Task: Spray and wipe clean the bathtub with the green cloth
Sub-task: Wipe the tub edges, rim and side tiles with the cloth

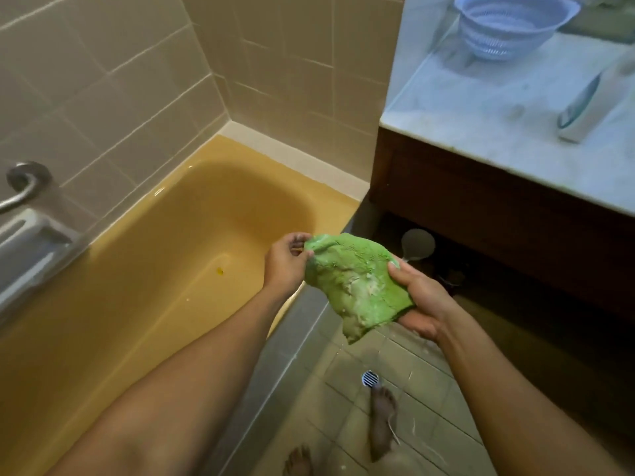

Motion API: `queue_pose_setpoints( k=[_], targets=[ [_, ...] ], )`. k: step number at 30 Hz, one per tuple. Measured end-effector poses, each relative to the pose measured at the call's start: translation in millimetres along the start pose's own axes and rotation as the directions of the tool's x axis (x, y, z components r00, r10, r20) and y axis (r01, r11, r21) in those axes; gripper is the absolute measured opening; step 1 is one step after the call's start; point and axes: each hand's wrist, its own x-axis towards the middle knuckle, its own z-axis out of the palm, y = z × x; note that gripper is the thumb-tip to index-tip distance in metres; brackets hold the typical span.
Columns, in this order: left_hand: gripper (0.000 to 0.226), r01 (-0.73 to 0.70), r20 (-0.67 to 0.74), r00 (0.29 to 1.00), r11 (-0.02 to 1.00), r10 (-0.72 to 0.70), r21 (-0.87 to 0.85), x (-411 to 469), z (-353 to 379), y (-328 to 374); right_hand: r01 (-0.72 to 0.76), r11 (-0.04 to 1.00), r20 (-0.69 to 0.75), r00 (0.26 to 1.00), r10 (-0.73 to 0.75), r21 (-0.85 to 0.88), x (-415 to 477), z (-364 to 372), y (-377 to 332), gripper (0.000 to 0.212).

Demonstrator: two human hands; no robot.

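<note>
Bathtub, mustard, left of frame; marble surface upper right, carrying blue colander; left hand and right hand grip green cloth, centre.

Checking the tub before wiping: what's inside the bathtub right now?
The bathtub holds one small yellow speck on its floor. The left forearm covers the near part, so what lies there cannot be seen.

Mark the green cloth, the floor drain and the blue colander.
green cloth [357, 283]: head view, middle of its soapy face.
floor drain [370, 378]: head view, centre of the grate.
blue colander [498, 42]: head view, on its slotted wall.
</note>
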Motion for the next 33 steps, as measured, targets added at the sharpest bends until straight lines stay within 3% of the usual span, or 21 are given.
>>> queue_pose_setpoints(
  k=[7, 12, 16, 18, 21, 28, 33],
  targets=[
    [0.032, -0.087, 0.163, 0.985, 0.977, 0.056, 0.193, 95, 99, -31, 0.004, 0.994, -0.048, 0.999, 0.002, 0.109, 134, -62, -37, 0.038],
    [0.041, -0.331, 0.356, 0.92, 0.811, 0.164, 0.482, 127, 110, -79, -0.008, 0.99, -0.067, 0.998, 0.017, 0.138, 204, -82, -41, 0.036],
    [0.054, -0.459, 0.496, 0.857, 0.644, 0.139, 0.613, 150, 109, -131, -0.02, 0.982, -0.018, 1.0, 0.024, 0.189, 253, -94, -32, 0.037],
    [0.059, -0.521, 0.557, 0.82, 0.579, 0.133, 0.628, 154, 103, -152, -0.022, 0.979, 0.008, 1.0, 0.02, 0.2, 268, -91, -24, 0.037],
    [0.062, -0.589, 0.614, 0.771, 0.559, 0.17, 0.584, 157, 95, -179, 0.013, 0.976, 0.017, 1.0, -0.017, 0.217, 290, -76, -9, 0.038],
    [0.061, -0.602, 0.514, 0.787, 0.602, 0.341, 0.524, 154, 102, -211, 0.185, 0.942, -0.051, 0.983, -0.178, 0.281, 341, -53, 39, 0.037],
    [0.06, -0.652, 0.486, 0.755, 0.578, 0.44, 0.491, 159, 103, -217, 0.265, 0.903, -0.06, 0.964, -0.26, 0.339, 377, -54, 92, 0.047]
  ],
)
